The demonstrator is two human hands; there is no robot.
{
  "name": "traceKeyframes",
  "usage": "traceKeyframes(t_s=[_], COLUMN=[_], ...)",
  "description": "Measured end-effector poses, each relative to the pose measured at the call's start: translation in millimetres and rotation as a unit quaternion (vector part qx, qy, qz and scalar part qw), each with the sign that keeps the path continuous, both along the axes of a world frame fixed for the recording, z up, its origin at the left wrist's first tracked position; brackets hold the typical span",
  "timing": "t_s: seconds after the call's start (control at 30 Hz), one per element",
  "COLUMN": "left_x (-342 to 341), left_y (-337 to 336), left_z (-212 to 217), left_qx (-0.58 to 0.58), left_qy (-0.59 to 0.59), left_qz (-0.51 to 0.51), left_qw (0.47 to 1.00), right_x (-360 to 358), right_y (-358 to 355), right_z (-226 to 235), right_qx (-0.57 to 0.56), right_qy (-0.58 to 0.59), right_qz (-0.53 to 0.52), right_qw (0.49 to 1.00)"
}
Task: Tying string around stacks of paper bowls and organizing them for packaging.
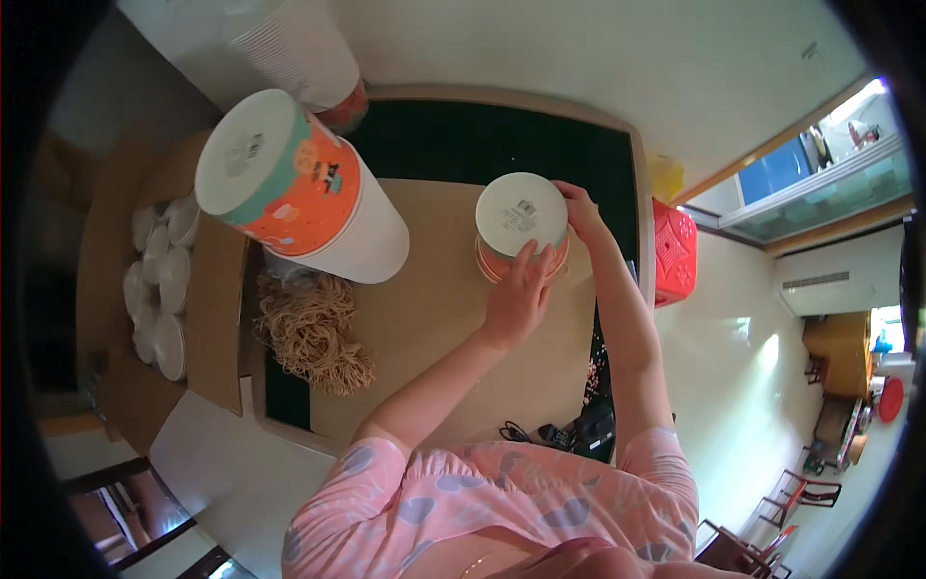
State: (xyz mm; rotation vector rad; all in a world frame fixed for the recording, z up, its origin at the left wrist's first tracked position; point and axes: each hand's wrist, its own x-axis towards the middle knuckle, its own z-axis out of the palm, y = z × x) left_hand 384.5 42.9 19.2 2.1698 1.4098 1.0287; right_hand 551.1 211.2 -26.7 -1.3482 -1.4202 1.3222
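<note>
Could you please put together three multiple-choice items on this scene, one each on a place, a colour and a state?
1. Where does the short stack of paper bowls stand?
A. On the brown sheet on the table
B. Inside the cardboard box
C. On the red stool

2. What colour is the stool beside the table?
A. Blue
B. Red
C. Green

3. How do the hands meet the short stack?
A. Both hang clear of it
B. Only one touches it
C. Left hand and right hand both rest on it

Answers: 1 A, the stack sits on the brown sheet; 2 B, its plastic is red; 3 C, both hands touch its sides.
</note>
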Motion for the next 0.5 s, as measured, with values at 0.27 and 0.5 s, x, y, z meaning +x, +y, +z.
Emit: traceKeyframes(t_s=[0.27, 0.5], left_x=[12, -77], left_y=[3, -39], left_z=[-17, -12], left_qx=[-0.121, -0.104], left_qy=[0.092, -0.098], left_qz=[-0.098, 0.047], left_qw=[0.983, 0.989], right_x=[55, -55], right_y=[-79, -269], right_z=[-60, -61], right_qx=[0.039, 0.149], right_qy=[0.056, -0.199], right_qz=[-0.352, -0.114], right_qw=[0.933, 0.962])
